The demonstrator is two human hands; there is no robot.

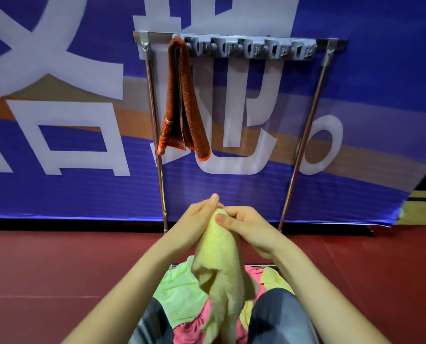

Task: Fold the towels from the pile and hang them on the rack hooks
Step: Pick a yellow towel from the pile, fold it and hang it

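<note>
A pale yellow towel (220, 264) hangs bunched from both my hands in front of me. My left hand (197, 219) and my right hand (241, 223) pinch its top edge together, thumbs touching the cloth. Below it lies the pile (182, 294) of light green, pink and yellow towels between my knees. The metal rack (154, 100) stands against the banner; its grey hook strip (251, 49) runs along the top bar. One folded orange towel (184, 100) hangs from the leftmost hook. The other hooks are bare.
A blue banner (368, 70) with large white characters backs the rack. Dark red floor mat (45, 269) spreads on both sides. My knees in grey trousers (279, 316) flank the pile. A wooden floor strip (425, 207) shows at the far right.
</note>
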